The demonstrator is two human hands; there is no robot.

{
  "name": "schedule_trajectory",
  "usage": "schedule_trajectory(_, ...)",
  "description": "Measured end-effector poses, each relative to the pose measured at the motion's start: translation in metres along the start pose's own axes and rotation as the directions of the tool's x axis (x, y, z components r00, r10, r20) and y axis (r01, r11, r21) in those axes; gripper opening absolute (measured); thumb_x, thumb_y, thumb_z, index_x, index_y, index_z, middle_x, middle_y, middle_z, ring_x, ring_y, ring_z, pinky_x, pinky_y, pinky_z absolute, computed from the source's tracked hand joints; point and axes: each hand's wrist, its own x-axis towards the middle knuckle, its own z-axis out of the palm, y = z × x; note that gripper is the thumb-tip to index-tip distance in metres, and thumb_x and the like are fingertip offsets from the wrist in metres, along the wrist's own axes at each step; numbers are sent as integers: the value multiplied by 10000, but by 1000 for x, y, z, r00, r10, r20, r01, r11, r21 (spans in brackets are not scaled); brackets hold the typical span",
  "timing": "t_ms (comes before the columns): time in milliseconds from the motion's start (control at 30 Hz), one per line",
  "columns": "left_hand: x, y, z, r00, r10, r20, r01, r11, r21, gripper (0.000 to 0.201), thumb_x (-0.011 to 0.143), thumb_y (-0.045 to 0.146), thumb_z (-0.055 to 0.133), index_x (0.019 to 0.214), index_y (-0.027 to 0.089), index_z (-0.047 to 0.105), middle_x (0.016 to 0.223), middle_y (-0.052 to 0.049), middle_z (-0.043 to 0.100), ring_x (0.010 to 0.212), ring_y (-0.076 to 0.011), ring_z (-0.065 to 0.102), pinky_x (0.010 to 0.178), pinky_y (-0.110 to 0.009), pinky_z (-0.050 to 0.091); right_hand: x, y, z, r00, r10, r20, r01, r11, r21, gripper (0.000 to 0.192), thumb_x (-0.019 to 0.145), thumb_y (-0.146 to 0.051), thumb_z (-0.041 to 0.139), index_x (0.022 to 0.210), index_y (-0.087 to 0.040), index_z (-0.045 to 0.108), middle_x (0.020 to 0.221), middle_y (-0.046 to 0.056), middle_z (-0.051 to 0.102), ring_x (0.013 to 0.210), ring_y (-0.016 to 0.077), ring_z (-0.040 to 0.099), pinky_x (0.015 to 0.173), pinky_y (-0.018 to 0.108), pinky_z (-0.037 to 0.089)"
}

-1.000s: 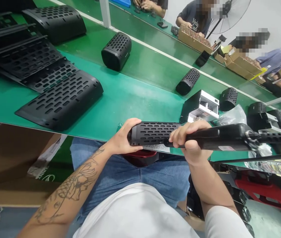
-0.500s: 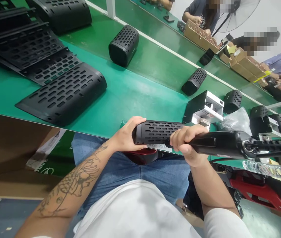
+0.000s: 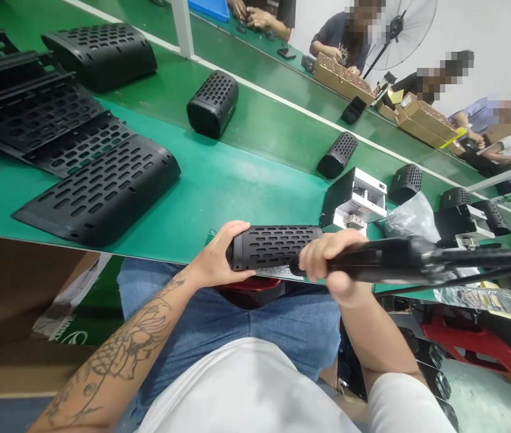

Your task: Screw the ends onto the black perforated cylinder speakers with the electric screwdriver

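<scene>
Here we are at the near edge of the green, smooth-topped surface (image 3: pixel 246 195), and the left hand (image 3: pixel 222 255) has its grip spread around the left end of a black, rounded shell with rows of slotted holes (image 3: pixel 273 245). So the piece being worked on lies between the two grips, its long side facing the person. The right hand (image 3: pixel 334 258) wraps firmly around a long, black, cable-fed power driver (image 3: pixel 382 255), its tip right at the shell's near edge; whether it bites on a screw, I can't tell, the hand and the angle hide it.

How far along? This shell looks mid-job, I'd say: the wall is whole, the tool is on it, and no fastener shows as finished. Just beyond the right grip sits an open-fronted, white-and-black box-shaped device (image 3: pixel 359 198), with a crumpled clear plastic bag (image 3: pixel 413 219) to its right.

Look past the left grip: a black, slotted, rounded unit (image 3: pixel 213 102) stands well apart, closed up and, by its looks, further on. Left of that same grip, a wide, curved black slotted cover (image 3: pixel 106 186) lies on the surface beside overlapping black perforated panels (image 3: pixel 52 111), and those appear to be work left over.
</scene>
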Motion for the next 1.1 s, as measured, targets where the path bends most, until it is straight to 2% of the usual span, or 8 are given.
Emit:
schedule_trajectory(100, -2, 0, 2, 1000, -6, -14, 6, 1000, 13, 1133, 864, 419, 1114, 1832, 291, 539, 1757, -204, 697, 1663, -470, 717, 1406, -714, 644, 11, -20, -36, 968, -47, -248, 17, 992, -122, 398, 1023, -637, 1037, 1116, -315, 823, 655, -104, 682, 450, 135, 602, 552, 309, 650)
schedule_trajectory(200, -2, 2, 5, 1000, 0, -27, 0, 1000, 15, 1093, 898, 451, 1086, 1829, 284, 539, 1749, -205, 698, 1656, -463, 718, 1399, -711, 651, 21, -19, -91, 792, -217, -571, -80, 890, -448, 459, 938, -594, 1105, 1007, -284, 773, 656, -104, 670, 514, 160, 661, 607, 343, 677)
schedule_trajectory(300, -3, 4, 9, 999, 17, -44, -17, 1000, 14, 1095, 912, 447, 1075, 1846, 290, 525, 1749, -205, 696, 1648, -466, 725, 1381, -707, 664, 23, 0, -138, 672, -340, -658, -196, 775, -601, 545, 900, -709, 1074, 928, -301, 714, 631, -86, 673, 526, 216, 688, 600, 415, 676)
schedule_trajectory(433, -3, 6, 13, 998, 17, -53, -16, 1000, 22, 1141, 898, 402, 1086, 1870, 292, 499, 1763, -213, 682, 1659, -481, 719, 1382, -715, 660, 16, 13, -159, 665, -329, -670, -158, 815, -558, 639, 825, -788, 1088, 901, -322, 657, 569, -122, 602, 465, 202, 614, 562, 420, 650)
schedule_trajectory(633, 0, 10, 15, 999, 14, -37, -14, 1000, 0, 1197, 857, 392, 1118, 1868, 307, 482, 1771, -216, 671, 1672, -494, 711, 1399, -725, 649, 6, -28, -96, 757, -216, -616, -85, 903, -421, 531, 866, -647, 1134, 918, -288, 747, 631, -96, 655, 473, 166, 624, 548, 360, 645)
schedule_trajectory(833, 3, 10, 15, 999, -33, 14, 33, 999, -33, 1227, 853, 461, 1138, 1877, 298, 481, 1797, -223, 658, 1721, -502, 670, 1450, -736, 608, 3, -33, 6, 980, -73, -188, 50, 991, -121, 509, 997, -865, 945, 1141, -386, 852, 627, -86, 653, 389, 184, 530, 478, 410, 627)
schedule_trajectory(933, 3, 12, 17, 998, -59, 20, 60, 997, -52, 1258, 834, 463, 1156, 1885, 317, 479, 1816, -214, 644, 1717, -499, 675, 1442, -722, 621, 10, -10, 37, 998, -45, -34, 45, 999, -7, 690, 975, -1041, 803, 1229, -403, 869, 652, -68, 684, 406, 193, 564, 491, 421, 649)
schedule_trajectory(1100, 3, 16, 21, 998, -64, 8, 64, 994, -86, 1226, 867, 502, 1142, 1883, 324, 481, 1833, -206, 626, 1689, -470, 707, 1388, -646, 682, 23, 15, 60, 998, -25, -53, 28, 997, 68, 579, 1005, -905, 909, 1151, -347, 848, 670, -55, 733, 456, 177, 643, 562, 369, 691)
